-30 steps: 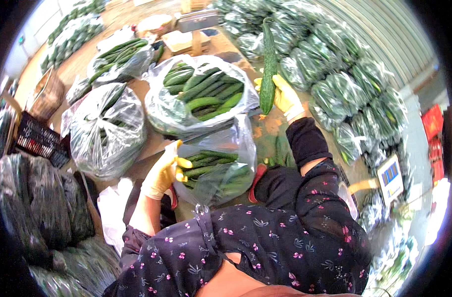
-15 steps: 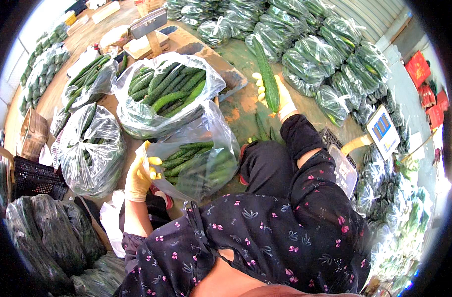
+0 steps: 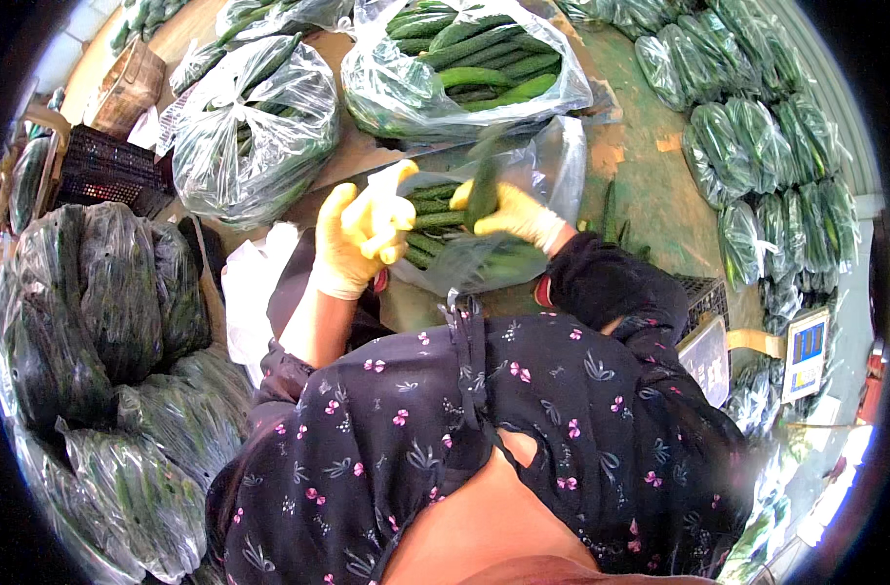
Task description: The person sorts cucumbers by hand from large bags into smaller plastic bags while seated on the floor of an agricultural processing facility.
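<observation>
In front of me stands an open clear plastic bag (image 3: 559,161) partly filled with green cucumbers (image 3: 431,216). My left hand (image 3: 362,234), in a yellow glove, is at the bag's left side with fingers curled; whitish film shows between them, so it seems to grip the rim. Over the bag's mouth, my right hand (image 3: 516,216), also yellow-gloved, is closed round one long cucumber (image 3: 483,183), held roughly upright and blurred by motion. Just beyond sits a larger open bag (image 3: 372,93) heaped with cucumbers (image 3: 489,58).
A knotted bag of cucumbers (image 3: 255,136) stands at the left, by a black plastic crate (image 3: 108,168) and a wicker basket (image 3: 131,86). Dark wrapped bundles (image 3: 84,302) are piled at lower left. Bagged cucumbers (image 3: 723,151) line the right. A scale display (image 3: 806,356) stands at my right.
My right hand has brought the cucumber from the far right back to the open bag. My left hand has risen beside the bag. The view has shifted toward my body.
</observation>
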Tool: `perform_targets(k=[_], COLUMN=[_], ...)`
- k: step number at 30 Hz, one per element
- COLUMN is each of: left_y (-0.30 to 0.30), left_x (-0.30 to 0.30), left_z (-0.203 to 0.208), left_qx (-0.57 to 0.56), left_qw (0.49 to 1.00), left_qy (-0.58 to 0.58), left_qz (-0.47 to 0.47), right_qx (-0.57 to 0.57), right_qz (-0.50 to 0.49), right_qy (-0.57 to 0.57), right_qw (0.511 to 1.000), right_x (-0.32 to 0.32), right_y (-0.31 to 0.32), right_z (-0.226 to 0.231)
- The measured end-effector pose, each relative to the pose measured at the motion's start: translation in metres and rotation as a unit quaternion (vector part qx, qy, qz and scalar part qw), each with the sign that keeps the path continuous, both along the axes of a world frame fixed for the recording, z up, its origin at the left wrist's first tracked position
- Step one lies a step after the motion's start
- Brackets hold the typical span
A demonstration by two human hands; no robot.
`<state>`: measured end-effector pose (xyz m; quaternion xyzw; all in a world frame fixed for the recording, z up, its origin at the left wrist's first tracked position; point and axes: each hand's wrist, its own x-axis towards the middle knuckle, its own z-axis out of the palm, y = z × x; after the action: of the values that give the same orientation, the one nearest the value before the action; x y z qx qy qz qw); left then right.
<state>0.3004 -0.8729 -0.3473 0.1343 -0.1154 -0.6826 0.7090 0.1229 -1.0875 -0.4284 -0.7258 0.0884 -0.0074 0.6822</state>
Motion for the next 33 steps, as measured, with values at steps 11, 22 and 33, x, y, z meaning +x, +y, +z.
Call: perform_targets(k=[11,22,33], left_y=[-0.004,-0.023,-0.023], left_x=[0.016,0.016,0.02], left_z=[-0.002,-0.006,0.011], left_qx=[0.05,0.182,0.154], left_qw=[0.993,0.957,0.961], left_qy=[-0.068,-0.219,-0.229], left_qz=[0.084,-0.047,-0.022], right_qx=[-0.124,-0.373,-0.596], right_qz=[0.151,0.111,-0.061], right_qy=[0.427,-0.019,0.058], right_qw=[0.883,0.921,0.798], right_x=[-0.025,0.176,0.178], right_y=[-0.075,-0.001,-0.114], right_z=[0.013,-0.022,0.066])
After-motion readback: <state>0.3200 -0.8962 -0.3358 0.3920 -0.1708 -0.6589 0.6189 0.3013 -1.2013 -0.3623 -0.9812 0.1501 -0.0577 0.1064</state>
